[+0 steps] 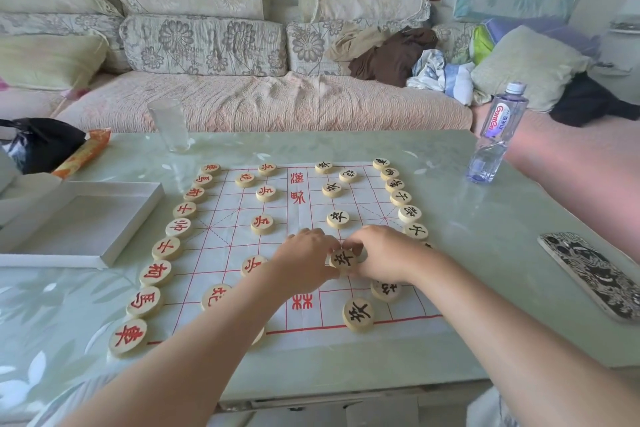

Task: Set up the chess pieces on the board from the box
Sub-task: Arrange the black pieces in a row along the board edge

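A paper chess board [228,215] with red lines lies on the glass table. Round wooden pieces stand on it: red-lettered ones [162,248] down the left side, black-lettered ones [409,214] down the right. My left hand [304,255] and my right hand [381,253] meet near the board's middle, both pinching one black-lettered piece [343,258] that sits on the board. The white box [114,239] lies open at the left and looks empty. My right hand hides part of the right column.
A clear glass [169,125] stands beyond the board, a water bottle [495,135] at the right, a patterned phone [595,274] near the right edge. A black bag [38,142] and orange packet [83,152] sit far left. A sofa with cushions lies behind.
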{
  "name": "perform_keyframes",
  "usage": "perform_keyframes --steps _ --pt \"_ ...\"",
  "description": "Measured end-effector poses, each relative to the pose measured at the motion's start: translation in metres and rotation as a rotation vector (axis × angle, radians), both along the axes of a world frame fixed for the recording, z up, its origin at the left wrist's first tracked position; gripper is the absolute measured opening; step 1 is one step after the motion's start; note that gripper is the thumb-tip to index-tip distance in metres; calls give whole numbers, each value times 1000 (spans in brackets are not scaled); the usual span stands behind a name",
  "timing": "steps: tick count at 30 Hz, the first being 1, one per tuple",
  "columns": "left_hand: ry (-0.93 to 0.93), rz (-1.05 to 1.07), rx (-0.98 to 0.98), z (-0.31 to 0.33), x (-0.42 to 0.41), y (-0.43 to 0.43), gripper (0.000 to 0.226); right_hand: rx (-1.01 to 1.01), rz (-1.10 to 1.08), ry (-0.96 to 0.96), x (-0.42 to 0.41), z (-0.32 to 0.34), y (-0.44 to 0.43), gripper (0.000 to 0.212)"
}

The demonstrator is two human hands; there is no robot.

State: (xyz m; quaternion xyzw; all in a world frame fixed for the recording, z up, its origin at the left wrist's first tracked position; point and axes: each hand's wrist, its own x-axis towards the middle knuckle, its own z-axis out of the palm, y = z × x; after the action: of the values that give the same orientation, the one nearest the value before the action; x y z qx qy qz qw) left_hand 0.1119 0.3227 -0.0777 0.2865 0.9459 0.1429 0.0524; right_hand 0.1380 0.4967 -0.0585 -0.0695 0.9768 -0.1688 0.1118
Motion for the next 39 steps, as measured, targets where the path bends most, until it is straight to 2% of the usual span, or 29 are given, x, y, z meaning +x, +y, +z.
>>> perform_keyframes --steps 6,9,11,14,17,20,24,31,35,39 --pt "-31 -22 -6 1 2 -3 50 14 -10 18 5 2 -1 30" --pt "-42 -10 2 7 7 -6 61 -41 -45 57 12 7 4 45" --pt "-32 -1 40 13 12 -9 60 -79 -58 95 18 12 10 52" --pt "-22 -21 96 22 26 -11 45 -49 -14 73 33 16 16 42" --pt "-109 -36 96 27 45 -13 34 4 62 34 50 16 15 42" --pt "-93 -26 -4 28 63 -14 42 1 156 -9 63 17 9 49" --pt "-44 13 -68 22 76 -14 54 66 239 5 70 9 1 44" --pt "-77 6 11 17 80 -15 46 86 201 86 76 5 4 48" --pt "-78 -5 16 14 80 -15 42 63 192 97 75 1 7 33" --pt "-66 2 9 11 79 -14 40 46 202 86 75 -2 6 28"
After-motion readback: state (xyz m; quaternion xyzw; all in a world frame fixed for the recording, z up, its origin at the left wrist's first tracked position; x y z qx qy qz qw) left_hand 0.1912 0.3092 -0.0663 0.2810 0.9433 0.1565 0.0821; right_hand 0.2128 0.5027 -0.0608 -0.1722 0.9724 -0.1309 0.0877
